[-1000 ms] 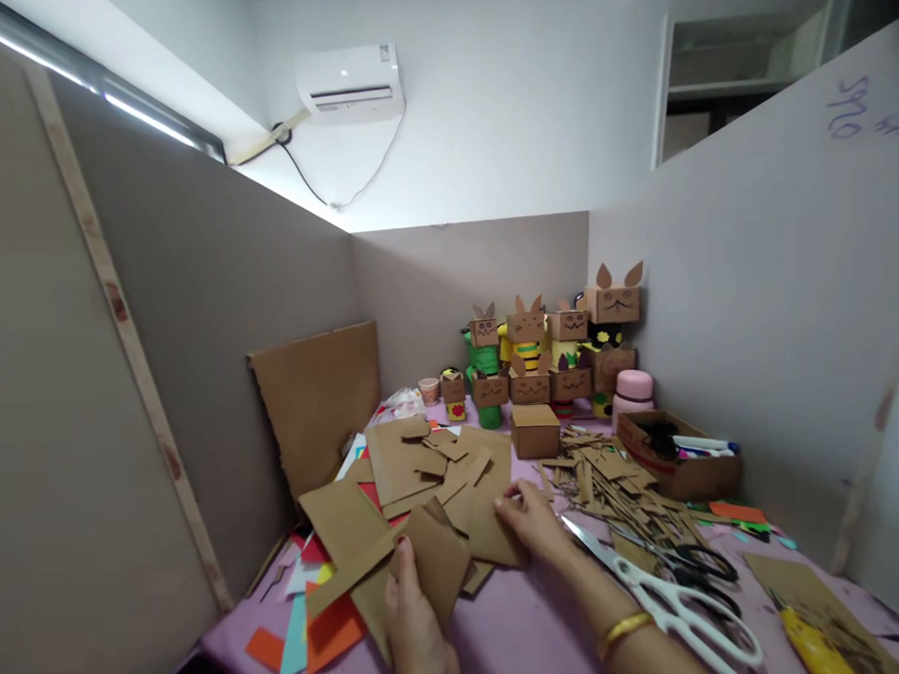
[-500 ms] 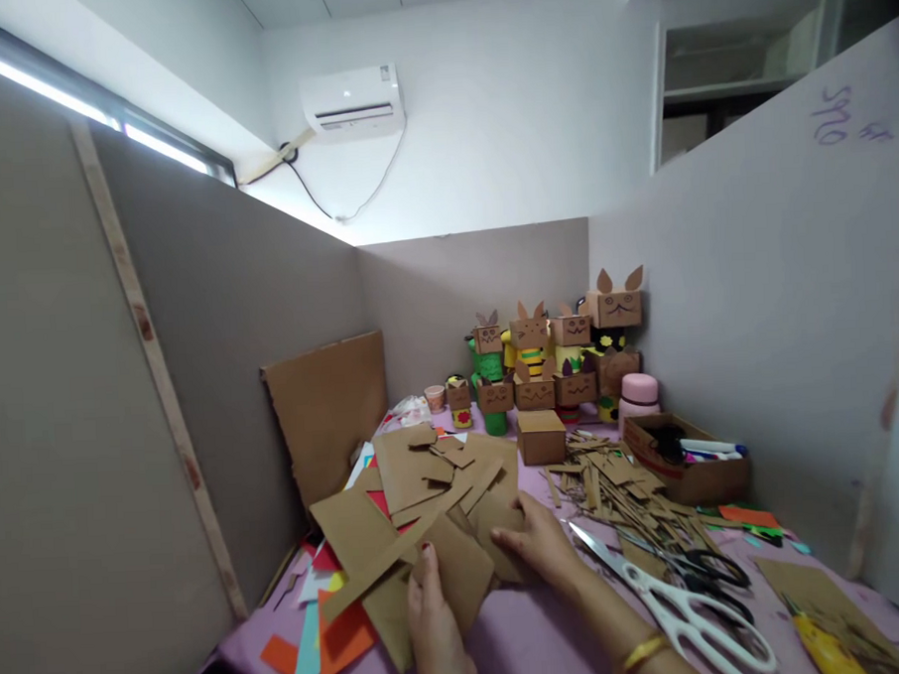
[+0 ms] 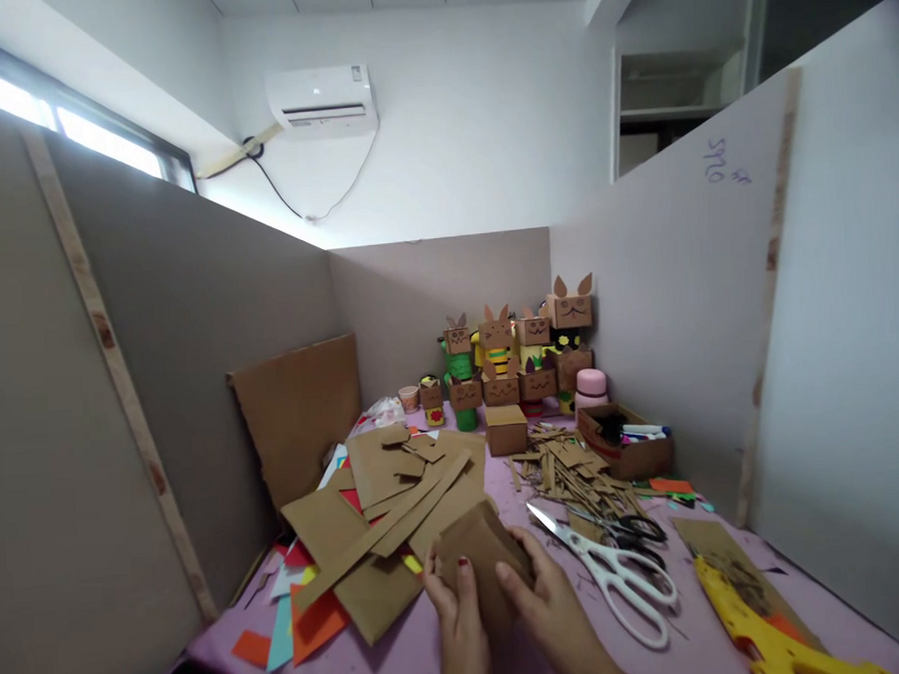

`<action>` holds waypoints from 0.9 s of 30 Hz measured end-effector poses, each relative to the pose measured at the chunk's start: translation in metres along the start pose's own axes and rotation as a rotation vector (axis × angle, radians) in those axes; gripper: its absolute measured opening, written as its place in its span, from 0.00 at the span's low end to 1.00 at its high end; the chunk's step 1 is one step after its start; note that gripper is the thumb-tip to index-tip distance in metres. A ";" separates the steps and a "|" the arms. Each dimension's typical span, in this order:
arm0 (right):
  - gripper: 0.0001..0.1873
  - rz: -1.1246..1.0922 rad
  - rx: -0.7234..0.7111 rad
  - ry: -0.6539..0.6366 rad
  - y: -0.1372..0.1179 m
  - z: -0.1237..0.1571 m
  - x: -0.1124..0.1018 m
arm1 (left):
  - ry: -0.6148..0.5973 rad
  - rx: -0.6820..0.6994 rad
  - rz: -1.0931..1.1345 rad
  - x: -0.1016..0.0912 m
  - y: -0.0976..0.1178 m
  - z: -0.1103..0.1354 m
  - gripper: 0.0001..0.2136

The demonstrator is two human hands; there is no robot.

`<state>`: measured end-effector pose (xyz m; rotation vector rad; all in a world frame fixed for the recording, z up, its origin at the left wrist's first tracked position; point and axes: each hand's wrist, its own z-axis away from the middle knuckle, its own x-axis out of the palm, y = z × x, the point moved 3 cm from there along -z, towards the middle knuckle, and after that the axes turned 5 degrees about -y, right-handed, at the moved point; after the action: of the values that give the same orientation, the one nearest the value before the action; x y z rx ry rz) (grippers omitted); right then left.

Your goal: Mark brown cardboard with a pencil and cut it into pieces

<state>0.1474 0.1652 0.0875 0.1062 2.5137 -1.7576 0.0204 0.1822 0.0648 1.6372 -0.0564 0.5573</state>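
Between both hands, close to the front of the table, I hold several brown cardboard pieces [image 3: 475,554] stacked together. My left hand [image 3: 458,600] grips their left side with the thumb lying on the front face. On the right edge, my right hand [image 3: 539,596] is closed around them, its thumb also in front. Left of my hands spreads a pile of cardboard sheets and strips [image 3: 398,518]. White-handled scissors [image 3: 613,573] lie to the right of my right hand, blades pointing away to the left.
Cardboard animal figures [image 3: 499,360] stand at the back behind a plain cardboard box [image 3: 506,431]. Cardboard scraps [image 3: 563,466], black-handled scissors [image 3: 637,532], an open box of markers [image 3: 629,443] and a yellow glue gun [image 3: 752,622] lie rightward. Coloured paper [image 3: 313,621] lies at left.
The cardboard pieces my hands held apart over the pile are now together in one stack, nearer me. My hands have come closer together. The view has turned a little to the right.
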 end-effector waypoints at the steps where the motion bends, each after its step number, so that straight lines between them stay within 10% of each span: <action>1: 0.22 0.044 -0.026 -0.021 -0.010 0.004 -0.011 | 0.010 0.021 0.000 -0.002 0.001 0.004 0.29; 5: 0.24 0.641 -0.120 -0.438 -0.032 0.031 -0.038 | -0.001 0.086 -0.014 -0.008 0.001 0.030 0.28; 7: 0.26 0.598 -0.086 -0.469 -0.026 0.047 -0.044 | -0.207 0.024 -0.082 -0.004 -0.003 0.046 0.25; 10: 0.26 0.214 -0.002 -0.250 -0.002 0.065 -0.040 | -0.399 -0.063 -0.165 0.003 -0.009 0.065 0.20; 14: 0.29 -0.209 0.304 0.238 0.036 0.075 -0.025 | -0.325 -0.101 -0.155 0.004 -0.015 0.071 0.23; 27: 0.17 -0.106 0.261 0.258 0.010 0.068 -0.013 | -0.145 -0.127 -0.082 0.011 -0.013 0.065 0.21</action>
<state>0.1624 0.1040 0.0563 0.2329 2.4783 -2.2418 0.0553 0.1259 0.0548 1.5470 -0.1289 0.3647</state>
